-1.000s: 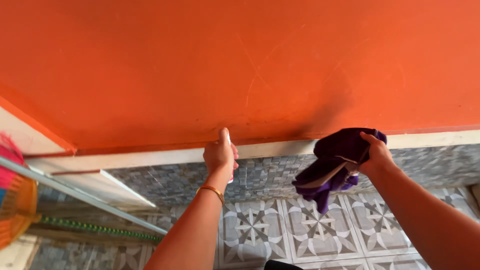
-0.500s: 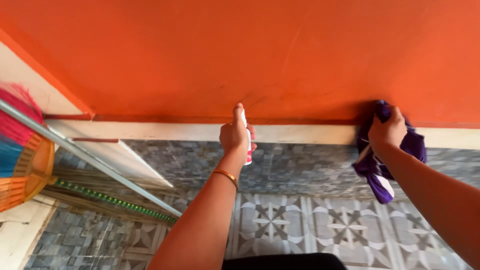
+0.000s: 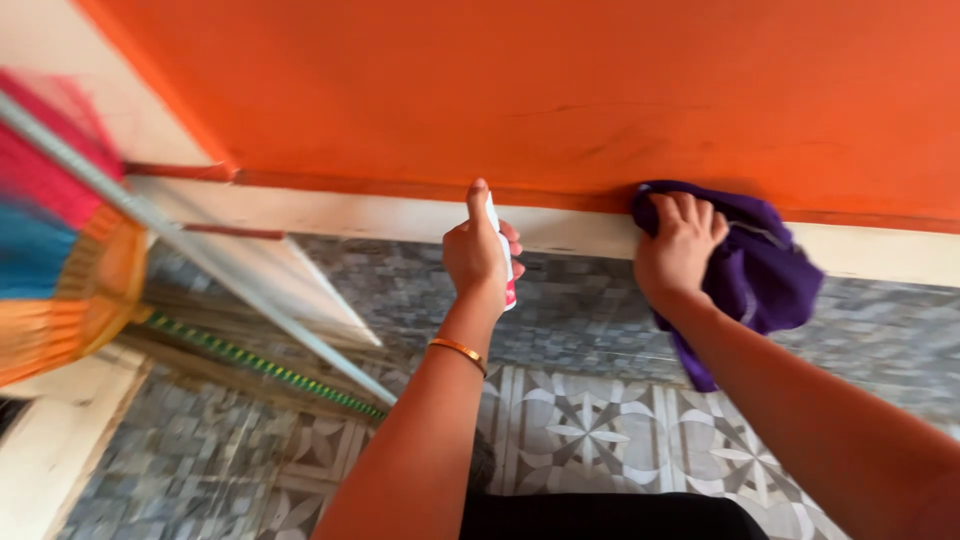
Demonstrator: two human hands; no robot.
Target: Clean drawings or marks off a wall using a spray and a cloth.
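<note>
My left hand (image 3: 476, 250) grips a small white spray bottle with a pink base (image 3: 504, 262), its thumb up on top, pointed at the orange wall (image 3: 560, 90). A gold bangle (image 3: 458, 350) circles that wrist. My right hand (image 3: 678, 246) presses a purple cloth (image 3: 762, 268) flat against the lower edge of the orange wall, where it meets a cream band (image 3: 380, 215). The cloth's loose end hangs down below the hand.
A colourful broom head (image 3: 55, 270) with a metal handle (image 3: 230, 275) leans at the left. A green beaded stick (image 3: 260, 365) lies along the base. Grey mosaic tiles (image 3: 590, 310) run below the cream band, patterned floor tiles (image 3: 600, 430) lower down.
My right hand has swept the purple cloth leftward along the wall's lower edge and now lies flat on it. The view has shifted right; the left hand keeps the bottle raised.
</note>
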